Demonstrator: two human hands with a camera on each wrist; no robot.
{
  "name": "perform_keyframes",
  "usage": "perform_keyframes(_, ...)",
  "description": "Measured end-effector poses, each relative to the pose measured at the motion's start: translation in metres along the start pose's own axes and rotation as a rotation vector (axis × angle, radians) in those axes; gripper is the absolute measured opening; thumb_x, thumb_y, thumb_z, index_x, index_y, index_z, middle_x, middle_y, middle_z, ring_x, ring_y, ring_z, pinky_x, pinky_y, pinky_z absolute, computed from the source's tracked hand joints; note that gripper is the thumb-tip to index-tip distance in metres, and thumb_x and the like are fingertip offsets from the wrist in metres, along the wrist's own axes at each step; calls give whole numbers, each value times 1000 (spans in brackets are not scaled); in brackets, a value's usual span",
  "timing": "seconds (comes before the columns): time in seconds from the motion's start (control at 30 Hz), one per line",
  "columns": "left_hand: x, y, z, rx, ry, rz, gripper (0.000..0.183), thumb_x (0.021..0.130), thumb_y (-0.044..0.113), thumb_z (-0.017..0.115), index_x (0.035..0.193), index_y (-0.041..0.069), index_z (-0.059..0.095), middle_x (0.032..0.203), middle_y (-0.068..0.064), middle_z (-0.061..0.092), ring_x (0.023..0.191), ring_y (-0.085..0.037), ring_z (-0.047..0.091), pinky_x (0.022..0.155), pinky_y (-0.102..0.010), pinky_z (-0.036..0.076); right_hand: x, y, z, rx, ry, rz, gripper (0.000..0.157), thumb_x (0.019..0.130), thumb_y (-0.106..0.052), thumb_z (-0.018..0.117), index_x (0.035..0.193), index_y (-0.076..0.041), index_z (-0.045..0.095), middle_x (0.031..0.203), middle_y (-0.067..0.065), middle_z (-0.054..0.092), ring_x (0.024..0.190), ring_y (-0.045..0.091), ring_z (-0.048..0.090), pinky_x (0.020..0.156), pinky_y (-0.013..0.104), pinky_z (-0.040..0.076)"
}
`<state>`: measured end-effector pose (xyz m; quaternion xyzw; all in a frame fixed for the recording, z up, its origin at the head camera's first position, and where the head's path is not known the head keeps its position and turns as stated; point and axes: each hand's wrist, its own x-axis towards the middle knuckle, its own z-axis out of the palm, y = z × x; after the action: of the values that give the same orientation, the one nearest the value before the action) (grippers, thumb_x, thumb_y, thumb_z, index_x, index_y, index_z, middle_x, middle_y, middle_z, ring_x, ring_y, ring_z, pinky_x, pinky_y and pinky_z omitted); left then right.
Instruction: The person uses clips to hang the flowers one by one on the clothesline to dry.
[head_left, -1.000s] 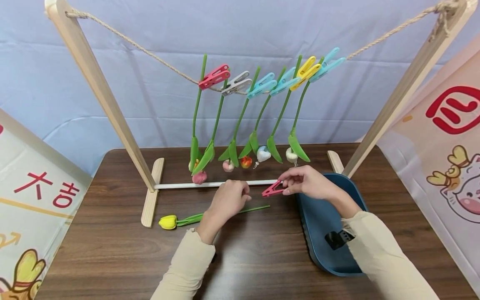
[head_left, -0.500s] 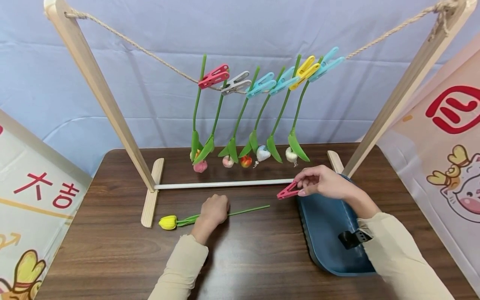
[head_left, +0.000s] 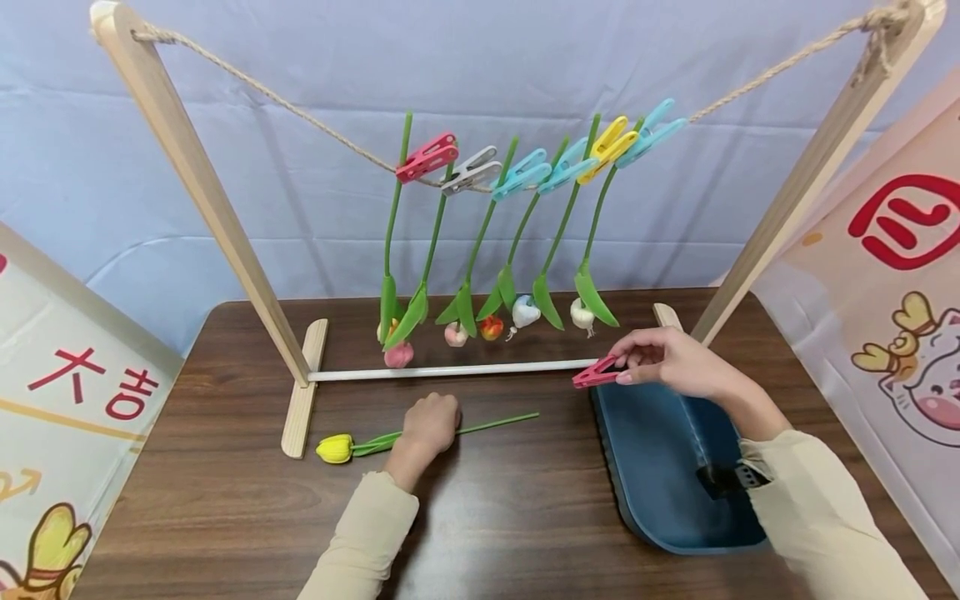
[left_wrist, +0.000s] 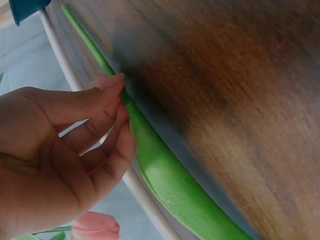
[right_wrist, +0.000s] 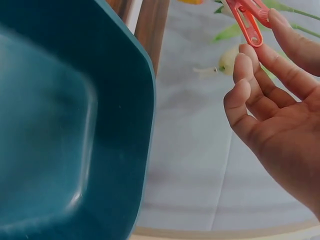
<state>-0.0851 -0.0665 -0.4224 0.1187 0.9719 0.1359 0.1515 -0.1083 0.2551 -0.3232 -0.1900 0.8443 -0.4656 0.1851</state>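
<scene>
A yellow artificial tulip lies on the table, its green stem pointing right. My left hand pinches that stem between thumb and fingers, just past the broad leaf, as the left wrist view shows. Over the back left corner of the blue bin, my right hand holds a pink-red clothespin by its handle ends, between thumb and index finger. In the right wrist view the clothespin is partly cut off at the top; the other fingers are loosely curled.
A rope spans two wooden posts. Several clothespins hold tulips upside down on it, including a red clothespin and a yellow clothespin. A white rod joins the posts low down. The blue bin stands right.
My left hand has come down and left onto the tulip's stem and taken hold of it. The right hand has moved right with the clothespin, toward the bin. Hanging tulips sway slightly.
</scene>
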Motion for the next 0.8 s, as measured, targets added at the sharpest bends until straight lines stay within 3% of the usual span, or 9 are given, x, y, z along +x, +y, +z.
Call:
perform_keyframes(0.13, -3, 3, -5, -27, 31, 27, 29, 74, -5, 54, 53, 12, 45, 60, -4, 51, 57, -24, 54, 47, -36, 41, -5, -2, -6, -41, 28, -6, 23, 79, -5, 69, 99, 5, 62, 77, 8, 58, 64, 14, 52, 55, 25, 43)
perform_keyframes(0.37, -9, 18, -28, -112, 165, 153, 22, 68, -10, 58, 66, 13, 57, 61, 0, 52, 56, -22, 54, 48, -33, 42, -11, -2, -15, -87, 67, 2, 22, 82, -6, 67, 101, 4, 61, 77, 7, 58, 65, 13, 53, 56, 26, 45)
perform_keyframes(0.57, -8, 34, -46, -158, 269, 214, 22, 69, -11, 61, 73, 11, 59, 64, 3, 51, 61, -16, 52, 54, -31, 43, -12, -1, -20, -133, 94, 11, 22, 82, -8, 67, 101, 2, 62, 80, 8, 56, 67, 14, 52, 55, 26, 43)
perform_keyframes(0.8, -1, 57, -62, -212, 386, 257, 18, 73, -9, 62, 77, 9, 60, 68, 0, 54, 63, -19, 56, 56, -34, 45, -13, -3, -24, -158, 115, 33, 23, 82, -9, 67, 101, 3, 62, 82, 9, 56, 69, 14, 52, 57, 24, 43)
